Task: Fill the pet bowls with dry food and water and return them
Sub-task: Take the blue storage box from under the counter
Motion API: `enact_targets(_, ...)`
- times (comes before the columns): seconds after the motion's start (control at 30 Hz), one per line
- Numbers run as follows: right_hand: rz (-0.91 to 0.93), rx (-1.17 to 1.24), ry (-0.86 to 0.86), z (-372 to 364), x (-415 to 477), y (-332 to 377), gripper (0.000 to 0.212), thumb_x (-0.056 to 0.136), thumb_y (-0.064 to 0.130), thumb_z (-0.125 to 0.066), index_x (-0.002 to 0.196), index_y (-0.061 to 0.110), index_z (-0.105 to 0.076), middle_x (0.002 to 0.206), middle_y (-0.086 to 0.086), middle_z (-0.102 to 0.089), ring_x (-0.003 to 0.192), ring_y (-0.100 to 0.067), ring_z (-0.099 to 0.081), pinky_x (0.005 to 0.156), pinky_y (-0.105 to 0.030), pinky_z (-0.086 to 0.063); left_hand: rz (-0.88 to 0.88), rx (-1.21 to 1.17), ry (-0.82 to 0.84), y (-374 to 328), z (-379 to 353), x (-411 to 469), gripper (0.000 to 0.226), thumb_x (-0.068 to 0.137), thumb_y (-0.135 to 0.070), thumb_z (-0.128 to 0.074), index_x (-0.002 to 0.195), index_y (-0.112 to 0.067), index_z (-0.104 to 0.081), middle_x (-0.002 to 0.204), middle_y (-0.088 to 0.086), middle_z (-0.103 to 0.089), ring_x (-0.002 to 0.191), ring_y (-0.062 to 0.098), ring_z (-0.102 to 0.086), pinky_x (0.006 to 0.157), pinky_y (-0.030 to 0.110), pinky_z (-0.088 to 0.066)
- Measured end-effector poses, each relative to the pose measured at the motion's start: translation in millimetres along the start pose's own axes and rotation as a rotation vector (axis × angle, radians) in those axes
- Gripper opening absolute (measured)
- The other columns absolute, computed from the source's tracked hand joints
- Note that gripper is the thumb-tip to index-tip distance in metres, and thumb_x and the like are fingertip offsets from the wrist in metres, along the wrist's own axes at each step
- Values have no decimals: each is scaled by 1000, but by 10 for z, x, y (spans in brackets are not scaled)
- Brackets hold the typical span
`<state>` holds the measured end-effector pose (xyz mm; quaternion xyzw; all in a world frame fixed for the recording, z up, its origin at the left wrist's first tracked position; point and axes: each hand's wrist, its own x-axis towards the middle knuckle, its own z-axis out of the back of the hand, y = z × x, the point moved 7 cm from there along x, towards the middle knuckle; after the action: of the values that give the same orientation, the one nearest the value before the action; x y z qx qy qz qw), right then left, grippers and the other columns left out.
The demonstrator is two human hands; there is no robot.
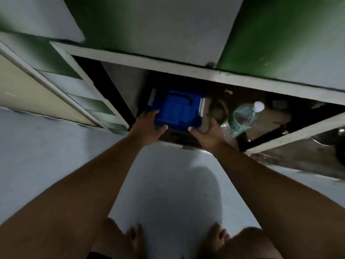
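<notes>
A container with a blue lid (176, 109), white side clips and a dark handle sits in the open lower cabinet (186, 71) under a counter. My left hand (148, 128) grips its near left corner, thumb on the lid. At the near right corner, my right hand (206, 134) holds the side of the container. A clear plastic water bottle (242, 116) with a white cap lies tilted just to the right of it inside the cabinet. No pet bowl shows in the frame.
An open cabinet door (295, 135) swings out at the right. A closed cabinet front (80, 94) stands to the left. Dim brown shapes sit behind the container. My bare feet (134, 238) stand on the pale tiled floor (56, 156).
</notes>
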<state>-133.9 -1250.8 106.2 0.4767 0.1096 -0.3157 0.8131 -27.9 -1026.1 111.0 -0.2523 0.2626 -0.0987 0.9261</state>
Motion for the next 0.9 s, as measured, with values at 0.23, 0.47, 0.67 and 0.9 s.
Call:
enact_targets(0.23,30,23,-112,-382,953,-322,113,63,71,-76,149,51,-7,155,-3,-29,138,-33,-41,113,-51,-39,-58,-12,-149,365,-217,1031,96,83,-61,-71,159,-45,-14,164,14,-20,147,39,-29,116,53,-36)
enact_targets(0.47,113,71,-97,-670,1589,-622,117,42,88,-76,142,65,-19,134,19,-52,121,-13,-58,101,-48,-51,-134,-307,-93,528,-375,1407,114,72,-59,-80,160,-46,-8,165,-2,-30,147,24,-36,118,40,-34)
enact_targets(0.67,177,279,-76,-671,1412,-401,104,57,35,-94,143,47,-37,127,12,-62,118,-10,-60,101,-43,-53,-93,-415,-149,610,-426,1464,115,76,-40,-88,162,-38,-12,163,-2,-34,145,23,-39,116,36,-35)
enact_targets(0.9,210,387,-93,-581,1277,-451,104,55,11,-95,130,57,-39,123,22,-64,114,1,-62,101,-37,-53,-38,-566,-134,632,-536,1278,125,73,-31,-91,163,-31,-5,166,2,-26,149,26,-32,118,40,-35)
